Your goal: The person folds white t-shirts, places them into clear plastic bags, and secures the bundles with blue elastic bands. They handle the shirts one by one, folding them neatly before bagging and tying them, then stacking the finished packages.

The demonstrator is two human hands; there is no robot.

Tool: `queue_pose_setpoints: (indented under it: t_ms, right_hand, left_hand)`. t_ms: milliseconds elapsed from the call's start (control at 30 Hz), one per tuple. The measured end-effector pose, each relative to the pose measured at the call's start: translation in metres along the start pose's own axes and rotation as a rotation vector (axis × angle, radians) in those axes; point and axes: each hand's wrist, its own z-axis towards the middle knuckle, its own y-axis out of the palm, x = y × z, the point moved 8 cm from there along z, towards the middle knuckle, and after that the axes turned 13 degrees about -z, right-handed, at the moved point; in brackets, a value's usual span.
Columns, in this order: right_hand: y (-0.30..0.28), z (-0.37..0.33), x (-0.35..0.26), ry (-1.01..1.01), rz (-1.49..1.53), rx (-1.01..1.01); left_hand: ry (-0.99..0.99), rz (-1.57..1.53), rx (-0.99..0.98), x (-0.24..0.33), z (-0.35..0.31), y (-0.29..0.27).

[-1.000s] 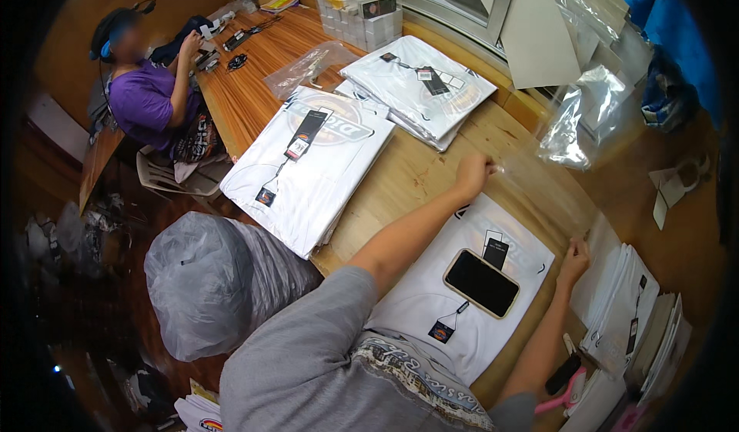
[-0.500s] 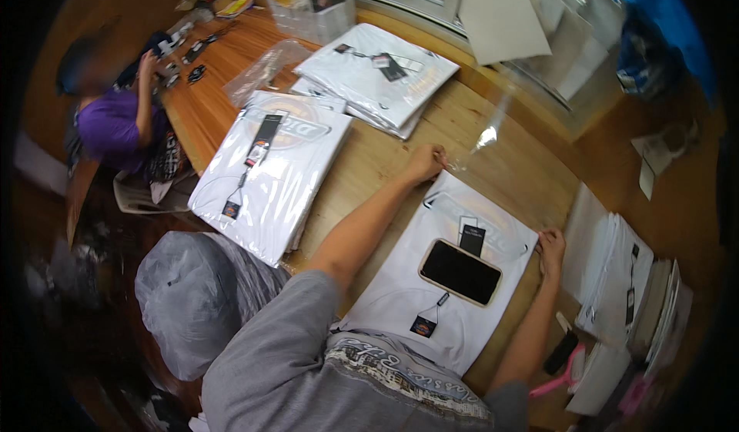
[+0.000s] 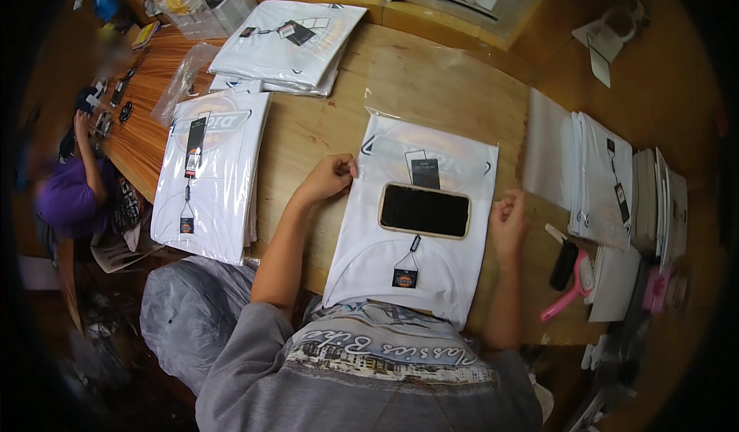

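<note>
The shirt (image 3: 459,259) at the bench's (image 3: 304,120) near edge seems soft, light, best held by both sides; left fingers (image 3: 348,167) and right fingers (image 3: 511,199) curl, grip unclear.

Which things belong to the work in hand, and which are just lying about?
Seemingly in the work:
white shirt between left hand and right hand
clear film beyond it
probably plastic-wrapped shirts at left

Seemingly just lying about:
phone on the shirt
pink tool at right
grey plastic bundle
</note>
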Motion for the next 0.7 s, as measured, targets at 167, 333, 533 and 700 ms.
queue_pose_setpoints:
  t_ms: [167, 333, 533, 700]
  right_hand:
    - [0.041, -0.036, -0.094, -0.608, -0.273, -0.424]
    - [0.054, -0.028, -0.102, -0.712, -0.257, -0.447]
    - [0.0, -0.037, -0.045, -0.369, -0.2, -0.204]
    - [-0.062, -0.065, 0.078, 0.229, -0.439, 0.154]
  left_hand:
    - [-0.003, -0.047, -0.002, 0.007, -0.01, 0.0]
    - [0.096, 0.107, 0.055, 0.006, -0.005, 0.002]
    - [0.137, 0.018, 0.151, 0.002, -0.008, -0.001]
    - [0.126, 0.001, 0.159, -0.001, -0.007, 0.002]
